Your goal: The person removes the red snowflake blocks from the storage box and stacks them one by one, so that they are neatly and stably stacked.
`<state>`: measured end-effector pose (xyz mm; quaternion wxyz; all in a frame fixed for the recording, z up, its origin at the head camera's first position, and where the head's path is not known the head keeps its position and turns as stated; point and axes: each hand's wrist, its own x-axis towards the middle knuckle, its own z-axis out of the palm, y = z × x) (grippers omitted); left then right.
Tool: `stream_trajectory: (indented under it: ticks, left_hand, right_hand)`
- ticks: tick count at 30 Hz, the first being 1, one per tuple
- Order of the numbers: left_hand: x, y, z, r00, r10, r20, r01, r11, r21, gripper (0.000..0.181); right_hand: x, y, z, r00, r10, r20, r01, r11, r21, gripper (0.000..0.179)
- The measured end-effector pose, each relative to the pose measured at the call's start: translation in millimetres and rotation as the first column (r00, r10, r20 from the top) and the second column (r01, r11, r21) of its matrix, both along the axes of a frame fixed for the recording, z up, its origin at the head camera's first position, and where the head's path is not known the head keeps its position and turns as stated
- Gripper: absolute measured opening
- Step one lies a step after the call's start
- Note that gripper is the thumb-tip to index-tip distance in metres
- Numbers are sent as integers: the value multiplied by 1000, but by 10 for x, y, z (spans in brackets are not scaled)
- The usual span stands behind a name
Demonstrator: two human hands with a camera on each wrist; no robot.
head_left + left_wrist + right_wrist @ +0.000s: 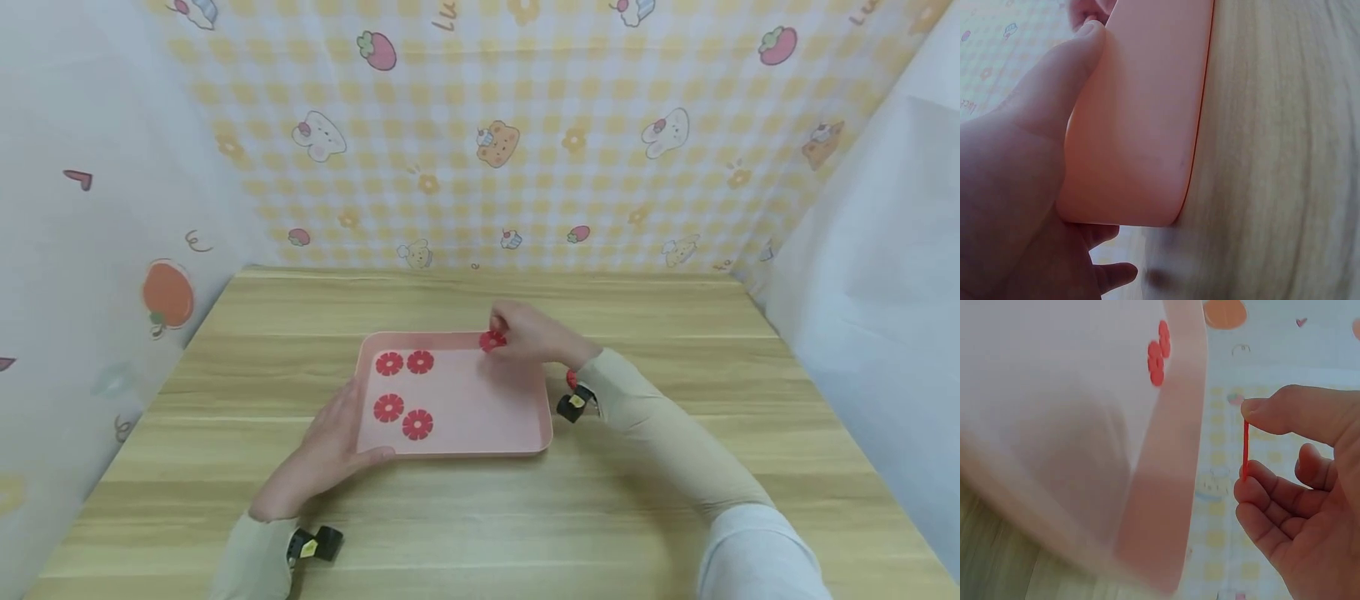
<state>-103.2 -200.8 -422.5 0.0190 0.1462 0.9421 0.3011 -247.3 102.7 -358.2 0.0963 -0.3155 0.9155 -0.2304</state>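
Note:
A shallow pink tray [480, 412] lies on the table. Four-part layout aside, several flat red notched discs with a hole in the middle lie in its left half, one red disc [417, 424] nearest the front. My left hand [322, 446] holds the tray's front left corner, its thumb along the front rim and its fingers by the left wall. Above the tray's back right part, my right hand [528, 333] pinches another red notched disc [1246, 450] by its edges between thumb and fingertips. That disc appears edge-on in the right wrist view.
Right of the tray, a red piece [572, 379] shows on the wooden table [480, 533], partly hidden by the right wrist and its black camera [572, 406]. A yellow checked cloth [465, 200] with cartoon prints hangs behind the table, with white sheets at both sides.

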Motion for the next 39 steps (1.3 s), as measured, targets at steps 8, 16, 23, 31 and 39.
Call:
stream_trajectory:
  ticks: [8, 16, 23, 31, 39]
  left_hand:
    - [-5, 9, 5, 1000, -12, -8, 12, 1000, 29, 118]
    - [-16, 9, -25, 1000, -8, -21, 9, 1000, 11, 117]
    - [-23, 15, -20, 1000, -11, -18, 10, 1000, -21, 118]
    - [-18, 11, -44, 1000, -4, 9, 4, 1000, -27, 118]
    - [-20, 11, -35, 1000, 0, 20, 1, 999, -45, 118]
  right_hand:
    - [95, 479, -19, 993, -110, 37, 110, 994, 0, 27]
    - [191, 861, -215, 986, -158, 44, 159, 987, -16, 30]
    - [289, 1118, -405, 982, -187, 23, 187, 982, -12, 30]
    - [361, 1249, -501, 982, -189, -2, 189, 982, -15, 31]
    - [377, 1280, -522, 983, -183, -6, 182, 983, -29, 32]
